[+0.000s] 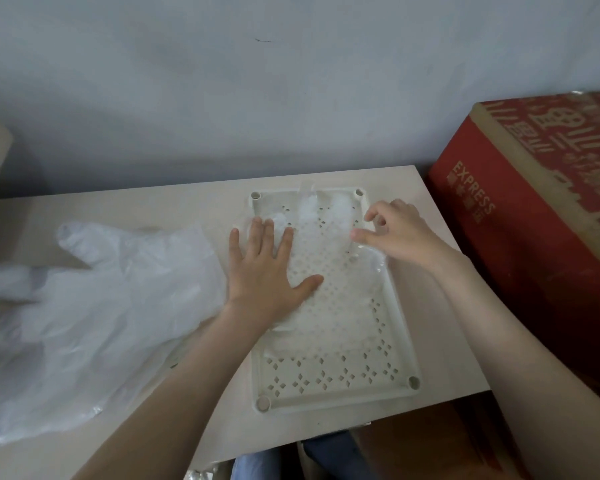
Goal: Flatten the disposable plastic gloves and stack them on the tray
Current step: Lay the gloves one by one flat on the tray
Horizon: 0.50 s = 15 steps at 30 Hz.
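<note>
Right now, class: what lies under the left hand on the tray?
A clear plastic glove, spread on the perforated tray. The left hand presses flat on it, covering the glove's left part; whether more gloves lie beneath cannot be seen.

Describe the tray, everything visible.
The tray is cream plastic, rectangular, with a raised rim, a round socket in each corner and a base pierced with diamond-shaped cutouts. It lies flat on the pale table, lengthwise away from the viewer. A clear glove covers its far half; the left hand presses that flat, the right hand pinches it.
</note>
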Tool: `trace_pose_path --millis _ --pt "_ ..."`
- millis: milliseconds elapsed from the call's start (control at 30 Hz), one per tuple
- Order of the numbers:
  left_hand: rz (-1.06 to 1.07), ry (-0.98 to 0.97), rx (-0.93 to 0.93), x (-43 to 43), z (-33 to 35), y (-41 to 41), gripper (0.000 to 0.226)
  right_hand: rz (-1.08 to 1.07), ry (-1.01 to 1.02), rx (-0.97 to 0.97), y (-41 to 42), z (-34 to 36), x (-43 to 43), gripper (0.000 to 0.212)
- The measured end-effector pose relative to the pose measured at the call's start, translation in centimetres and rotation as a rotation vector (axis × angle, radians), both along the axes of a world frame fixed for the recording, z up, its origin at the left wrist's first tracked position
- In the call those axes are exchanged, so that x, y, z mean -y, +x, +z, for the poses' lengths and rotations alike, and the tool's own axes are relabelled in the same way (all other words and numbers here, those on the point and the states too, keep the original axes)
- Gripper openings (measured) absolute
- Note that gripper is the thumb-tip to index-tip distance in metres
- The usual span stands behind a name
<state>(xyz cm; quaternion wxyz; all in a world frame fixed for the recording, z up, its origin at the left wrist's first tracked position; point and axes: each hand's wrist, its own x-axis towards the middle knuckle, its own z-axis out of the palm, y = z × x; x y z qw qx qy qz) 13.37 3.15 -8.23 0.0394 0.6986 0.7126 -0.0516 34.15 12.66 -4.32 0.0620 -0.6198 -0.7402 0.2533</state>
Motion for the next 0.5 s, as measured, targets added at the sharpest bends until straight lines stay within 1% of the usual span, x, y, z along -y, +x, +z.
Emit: trace_pose_path --millis 67,133,200,267,333,400,500 --pt "0.029 0.063 0.059 0.0 0.6 0.1 0.097 0.067 -0.072 -0.016 0.2 -0.2 0.8 0.043" --pt "0.022 0.155 0.078 0.2 1.4 0.7 0.095 0.105 -0.063 0.029 0.3 -0.1 1.2 0.042" --pt "-0.039 0.253 0.065 0.5 1.9 1.7 0.085 0.129 -0.041 0.089 0.4 0.1 1.4 0.035" --pt "-0.125 0.286 0.015 0.7 1.8 2.7 0.078 0.133 -0.020 0.109 0.3 0.1 1.6 0.023" --pt "-0.196 0.244 -0.033 0.7 1.2 3.1 0.077 0.123 -0.001 0.090 0.3 0.0 1.7 0.013" --pt "-0.259 0.166 -0.060 0.7 0.2 3.2 0.077 0.124 0.003 0.060 0.5 0.1 1.7 0.015" --pt "-0.282 0.086 -0.053 0.7 -0.6 2.9 0.079 0.125 0.011 -0.019 0.8 0.2 1.6 0.014"
